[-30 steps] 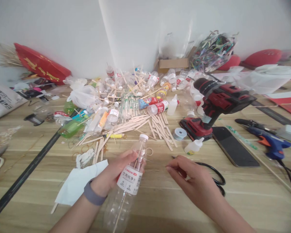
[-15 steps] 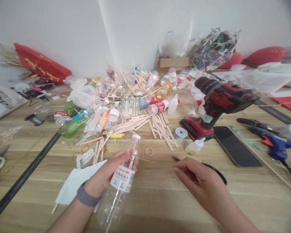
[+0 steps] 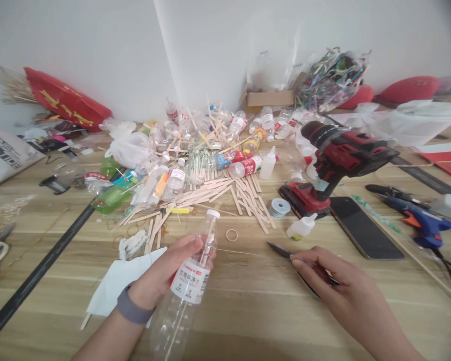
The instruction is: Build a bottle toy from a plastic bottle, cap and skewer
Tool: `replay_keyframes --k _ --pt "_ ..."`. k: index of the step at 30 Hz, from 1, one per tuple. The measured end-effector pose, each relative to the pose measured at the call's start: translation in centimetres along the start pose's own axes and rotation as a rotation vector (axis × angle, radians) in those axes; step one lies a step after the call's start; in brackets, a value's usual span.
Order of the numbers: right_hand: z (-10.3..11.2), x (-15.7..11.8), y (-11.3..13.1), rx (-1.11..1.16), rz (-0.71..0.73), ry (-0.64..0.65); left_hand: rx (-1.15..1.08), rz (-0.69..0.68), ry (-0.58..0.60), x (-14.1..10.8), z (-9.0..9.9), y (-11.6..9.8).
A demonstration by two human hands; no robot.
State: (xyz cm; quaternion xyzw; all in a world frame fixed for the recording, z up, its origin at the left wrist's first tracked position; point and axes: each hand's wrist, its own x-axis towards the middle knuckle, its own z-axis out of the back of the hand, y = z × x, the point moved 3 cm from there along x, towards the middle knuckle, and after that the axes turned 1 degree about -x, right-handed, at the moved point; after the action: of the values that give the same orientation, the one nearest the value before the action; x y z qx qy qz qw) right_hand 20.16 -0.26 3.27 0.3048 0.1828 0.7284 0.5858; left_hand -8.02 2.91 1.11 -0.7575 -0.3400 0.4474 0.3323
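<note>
My left hand (image 3: 190,253) is wrapped round the upper part of a clear plastic bottle (image 3: 180,311) with a white cap and a white label. The bottle leans, cap pointing away from me, and a thin stick (image 3: 178,326) runs lengthwise inside it. Beside its neck a fine pale strand (image 3: 238,251) reaches to the right; whether it is fixed to the bottle I cannot tell. In my right hand (image 3: 323,273) are dark pointed pliers (image 3: 280,249) with black handles, partly hidden by my fingers. Their tip points left toward the bottle, apart from it. A small ring (image 3: 232,235) lies between.
Wooden craft sticks (image 3: 210,193) and plastic bottles pile up at the back. To the right are a red cordless drill (image 3: 342,160), a wire spool (image 3: 280,207), a small glue bottle (image 3: 301,227), a phone (image 3: 364,228) and a blue glue gun (image 3: 421,218). White paper (image 3: 116,286) lies under my left arm.
My right hand has moved right and slightly down, and the pliers have turned, showing more of their tip. More of the pale strand shows. The bottle has barely shifted.
</note>
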Motion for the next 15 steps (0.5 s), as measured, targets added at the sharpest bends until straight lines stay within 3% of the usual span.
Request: replay_keyframes --k 7,12,15 --pt "-2.0 1.1 3.3 0.070 0.131 -0.042 -0.030 0.017 -0.022 0.4 -0.8 -0.3" --pt "-2.6 2.0 4.7 0.090 0.132 0.042 0.036 -0.003 0.009 0.6 -1.6 -0.8" --pt "-2.6 2.3 4.2 0.127 0.066 0.051 0.034 0.013 0.028 1.3 -1.8 -1.1"
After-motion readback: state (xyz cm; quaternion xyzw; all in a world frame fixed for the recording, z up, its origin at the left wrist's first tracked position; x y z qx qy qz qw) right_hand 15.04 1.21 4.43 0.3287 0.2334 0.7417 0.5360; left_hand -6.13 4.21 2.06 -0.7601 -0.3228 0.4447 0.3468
